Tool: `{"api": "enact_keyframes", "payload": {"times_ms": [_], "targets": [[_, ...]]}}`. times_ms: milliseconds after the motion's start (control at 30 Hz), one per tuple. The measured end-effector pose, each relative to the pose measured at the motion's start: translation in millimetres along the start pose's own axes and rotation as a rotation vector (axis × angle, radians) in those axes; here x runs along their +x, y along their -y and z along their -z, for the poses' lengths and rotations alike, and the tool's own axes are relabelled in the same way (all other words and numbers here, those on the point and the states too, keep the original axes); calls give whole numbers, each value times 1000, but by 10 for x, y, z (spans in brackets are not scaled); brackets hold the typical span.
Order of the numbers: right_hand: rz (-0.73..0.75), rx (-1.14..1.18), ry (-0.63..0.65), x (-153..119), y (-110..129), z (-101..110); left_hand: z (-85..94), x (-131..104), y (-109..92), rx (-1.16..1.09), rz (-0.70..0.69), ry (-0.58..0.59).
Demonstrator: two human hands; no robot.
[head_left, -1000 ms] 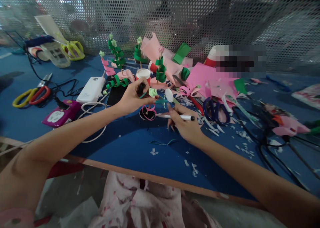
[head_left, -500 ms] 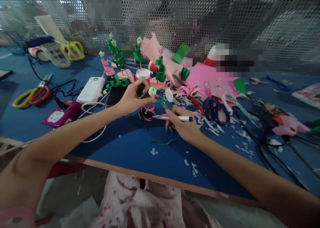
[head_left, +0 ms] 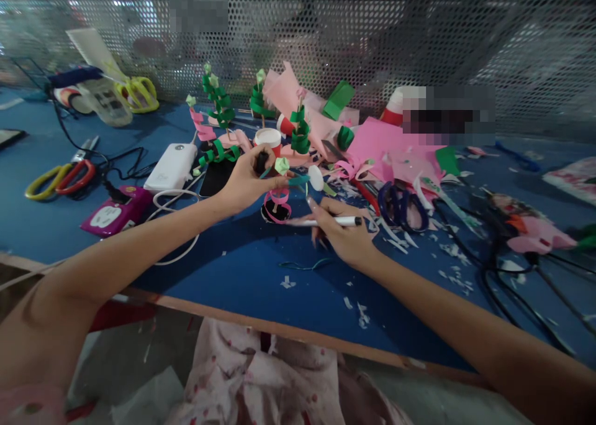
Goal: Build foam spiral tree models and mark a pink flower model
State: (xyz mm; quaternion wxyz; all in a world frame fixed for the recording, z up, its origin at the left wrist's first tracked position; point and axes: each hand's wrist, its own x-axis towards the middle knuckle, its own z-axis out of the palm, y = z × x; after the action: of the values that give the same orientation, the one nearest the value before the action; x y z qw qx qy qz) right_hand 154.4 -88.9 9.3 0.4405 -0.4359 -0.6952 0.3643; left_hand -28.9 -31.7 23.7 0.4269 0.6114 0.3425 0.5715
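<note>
The white marker [head_left: 342,221] is in the right hand [head_left: 347,242], lying almost level, with its dark end to the right and its other end just beside the pink paper spiral [head_left: 280,199], which I take as the landmark. The fingers of the right hand are closed narrowly around this marker; the thumb and index finger are near the white disc [head_left: 316,178], but I cannot tell if they touch something there.

The left hand [head_left: 249,179] is above and to the left of the spiral. Its fingers are narrow and hold the teal strip [head_left: 298,181], and a dark thing [head_left: 261,162] is in the curled fingers, too unclear to name. The light green paper star [head_left: 282,166] is directly above the spiral, close to these fingers. The white disc is above and to the right of the spiral, at the end of the strip.

The spiral stands on a black round base [head_left: 270,212]. Behind it are the red-and-white cup [head_left: 267,140] and a green paper spiral [head_left: 300,136]. To its left lie the white power bank [head_left: 171,167] and, farther away, the purple pouch [head_left: 114,212]. To its right are the dark blue scissors [head_left: 400,207], with paper scraps around them. In front of it, a thin teal string [head_left: 305,266] lies on the blue table [head_left: 209,276]
</note>
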Motion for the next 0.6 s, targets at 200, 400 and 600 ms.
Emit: {"api": "enact_keyframes", "payload": {"times_ms": [200,400,600], "targets": [[-1,-11,-55,0,-17,0,9,-9,-4,10,13,11],[14,14,-48,-5,-10,-2,13,-3,-11,1,11,3],[-9,33,-27,7,6,-8,-4,-8,-9,-18,32,-21]]}}
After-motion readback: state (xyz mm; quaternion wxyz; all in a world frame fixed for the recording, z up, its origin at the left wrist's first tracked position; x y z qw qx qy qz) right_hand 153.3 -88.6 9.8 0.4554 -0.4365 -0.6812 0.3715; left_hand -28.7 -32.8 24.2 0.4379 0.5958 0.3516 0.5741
